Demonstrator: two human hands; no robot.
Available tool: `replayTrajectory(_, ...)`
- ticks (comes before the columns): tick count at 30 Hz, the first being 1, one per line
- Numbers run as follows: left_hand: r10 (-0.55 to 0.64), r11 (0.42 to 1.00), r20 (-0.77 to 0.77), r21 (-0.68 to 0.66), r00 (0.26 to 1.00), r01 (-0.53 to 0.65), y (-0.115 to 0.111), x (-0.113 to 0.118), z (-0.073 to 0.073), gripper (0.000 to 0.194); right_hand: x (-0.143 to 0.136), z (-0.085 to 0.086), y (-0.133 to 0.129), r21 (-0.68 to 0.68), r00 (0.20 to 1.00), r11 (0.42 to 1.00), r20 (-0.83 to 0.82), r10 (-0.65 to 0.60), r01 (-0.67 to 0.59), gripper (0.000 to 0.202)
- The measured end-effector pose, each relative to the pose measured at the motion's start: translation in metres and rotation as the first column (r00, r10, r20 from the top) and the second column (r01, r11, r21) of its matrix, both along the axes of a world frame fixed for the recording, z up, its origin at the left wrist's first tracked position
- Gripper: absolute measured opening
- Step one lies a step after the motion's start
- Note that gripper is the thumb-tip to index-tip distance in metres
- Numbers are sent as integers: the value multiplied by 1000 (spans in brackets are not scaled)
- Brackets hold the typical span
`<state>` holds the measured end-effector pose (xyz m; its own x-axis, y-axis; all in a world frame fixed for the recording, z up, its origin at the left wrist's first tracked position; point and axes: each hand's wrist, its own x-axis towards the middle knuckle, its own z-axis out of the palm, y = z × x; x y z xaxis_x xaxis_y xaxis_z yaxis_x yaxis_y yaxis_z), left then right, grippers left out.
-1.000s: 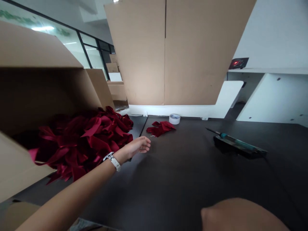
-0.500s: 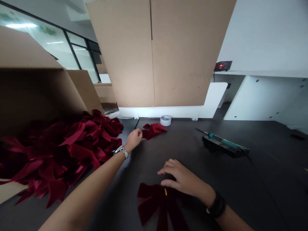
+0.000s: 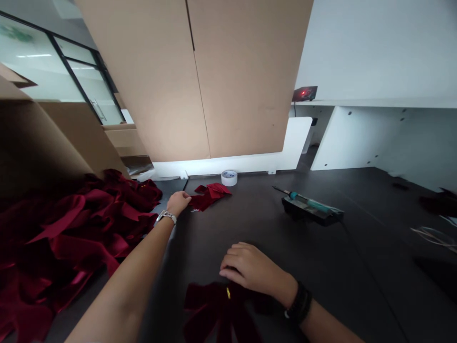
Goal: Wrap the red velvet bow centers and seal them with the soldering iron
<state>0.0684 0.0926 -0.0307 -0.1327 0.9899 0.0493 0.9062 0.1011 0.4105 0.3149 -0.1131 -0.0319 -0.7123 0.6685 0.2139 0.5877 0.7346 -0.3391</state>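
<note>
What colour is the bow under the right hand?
Dark red velvet bow, with a small gold tie at its centre; head view.

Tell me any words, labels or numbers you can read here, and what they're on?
None can be read.
Tape roll: blue marks on its inner ring, too small to read.
Black device on the white shelf: only a red light, no legible digits.
Green marks on the window glass: blurred.

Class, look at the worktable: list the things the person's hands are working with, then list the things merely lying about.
In hand:
left hand touching small ribbon pieces
right hand pressing dark red velvet bow

Lying about:
heap of red bows
tape roll
soldering iron on its stand
cardboard sheets
</note>
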Motion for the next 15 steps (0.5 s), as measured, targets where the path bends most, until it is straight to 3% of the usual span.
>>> replayTrajectory(8,25,968,224,237,974,-79,-8,-6,18,9,1,-1,1,17,999,999,-42,-26,27,23)
replayTrajectory(12,-39,930,365,355,930,-100,-19,-6,31,8,2,1,0,25,988,997,-135,-72,76,23)
replayTrajectory(15,-140,905,459,419,877,-75,-44,7,36,12,1,4,-1,-27,949,989,-279,-146,145,23)
